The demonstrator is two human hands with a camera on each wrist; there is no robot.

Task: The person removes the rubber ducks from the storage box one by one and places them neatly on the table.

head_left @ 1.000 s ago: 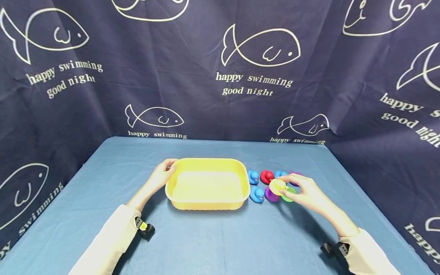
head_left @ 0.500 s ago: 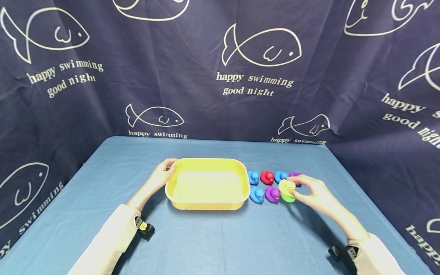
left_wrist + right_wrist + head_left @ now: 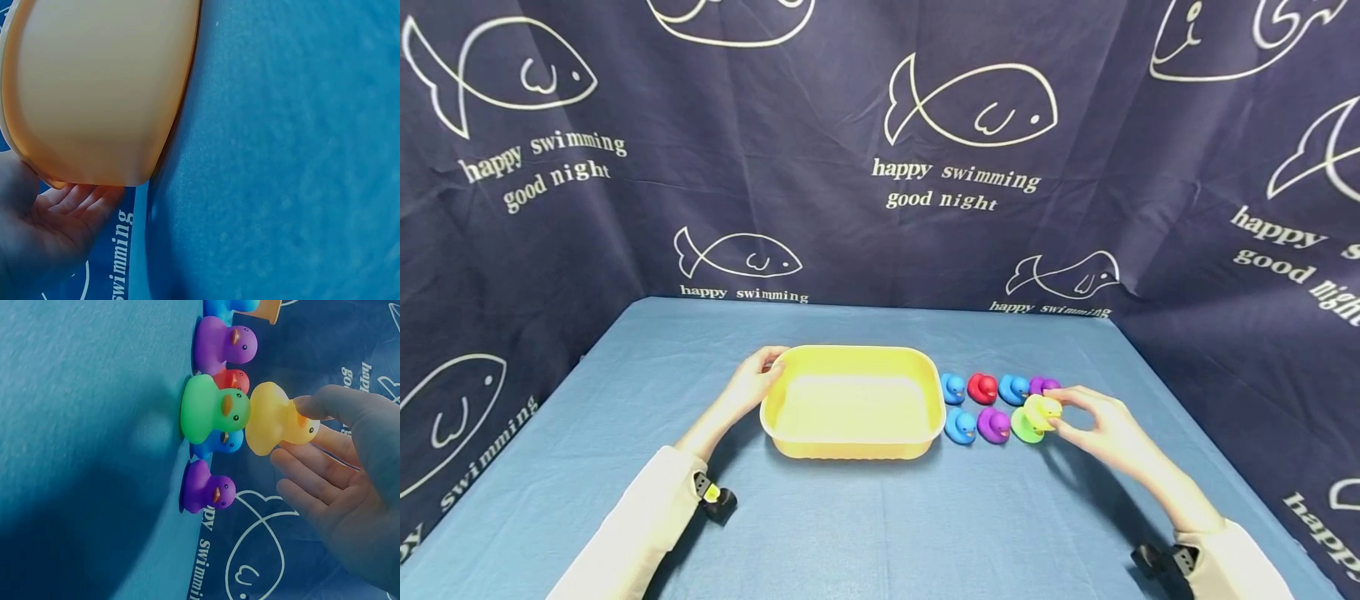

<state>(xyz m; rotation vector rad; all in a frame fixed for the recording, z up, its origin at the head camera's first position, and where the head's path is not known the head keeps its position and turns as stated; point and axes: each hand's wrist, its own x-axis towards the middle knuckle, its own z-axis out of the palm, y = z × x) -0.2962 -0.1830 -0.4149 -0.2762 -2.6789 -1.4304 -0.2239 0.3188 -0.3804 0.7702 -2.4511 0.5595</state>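
Observation:
A yellow rubber duck [image 3: 1042, 412] is pinched between the thumb and fingers of my right hand [image 3: 1101, 422]. In the right wrist view the yellow duck hangs in the air, just above the head of a green duck [image 3: 199, 412] standing on the table. My left hand [image 3: 751, 383] grips the left rim of a yellow plastic tub [image 3: 853, 448], its thumb at the rim. The left wrist view has that hand's fingers [image 3: 94, 209] partly hidden behind the tub. Nothing lies inside the tub.
Two rows of ducks stand right of the tub. The back row has blue, red [image 3: 982, 388], blue [image 3: 1013, 389] and purple [image 3: 1043, 385] ones. Blue [image 3: 961, 425] and purple [image 3: 994, 425] ones stand in front, beside the green. Dark fabric walls [image 3: 820, 167] surround the blue-covered table [image 3: 820, 525].
My right hand has carried the yellow duck to the right, from over the front purple duck to above the right side of the green one. My left hand and the tub stay put.

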